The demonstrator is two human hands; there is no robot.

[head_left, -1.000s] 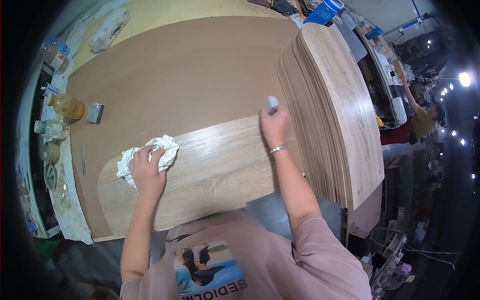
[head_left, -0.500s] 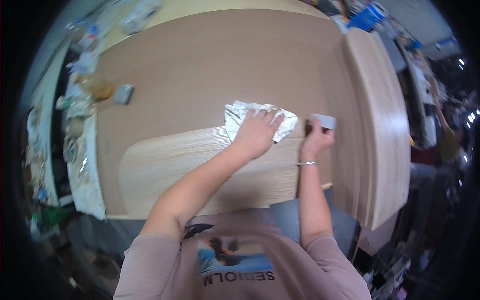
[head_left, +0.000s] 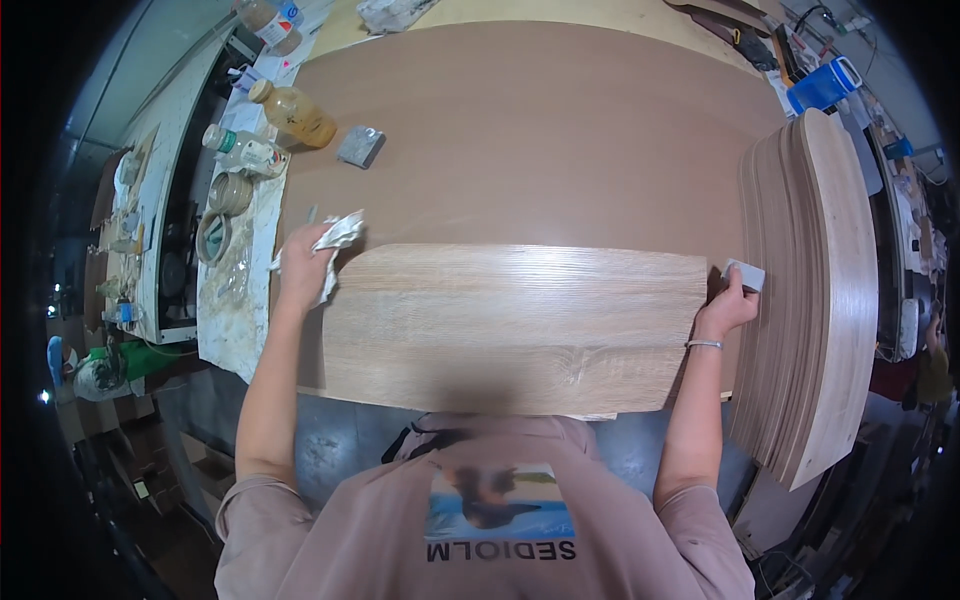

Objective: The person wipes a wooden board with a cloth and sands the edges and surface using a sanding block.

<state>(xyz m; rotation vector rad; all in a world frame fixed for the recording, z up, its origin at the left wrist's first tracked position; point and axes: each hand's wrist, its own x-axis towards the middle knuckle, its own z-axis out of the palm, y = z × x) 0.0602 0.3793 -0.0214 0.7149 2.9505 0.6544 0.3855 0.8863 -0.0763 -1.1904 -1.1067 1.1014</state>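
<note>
A wood-grain board (head_left: 510,325) with rounded far corners lies flat in front of me, along the near edge of the brown work surface. Just off its left end, my left hand (head_left: 303,265) is closed round a crumpled white cloth (head_left: 340,233). My right hand (head_left: 728,308) is at the board's right end, pinching a light grey block (head_left: 745,276) between thumb and fingers. I cannot tell whether that hand touches the board's edge. A second grey block (head_left: 361,147) rests farther back on the brown surface (head_left: 540,140).
A tall stack of similar boards (head_left: 835,290) stands close by my right hand. Along the left are a bottle of amber liquid (head_left: 293,115), a clear bottle (head_left: 246,151), a tape roll (head_left: 213,238) and a stained sheet (head_left: 235,325). A blue container (head_left: 823,85) sits at the far right.
My left hand has moved from the board's middle to beyond its left end, taking the cloth along. The cloth went from spread flat to bunched. The right hand still holds its block by the right end.
</note>
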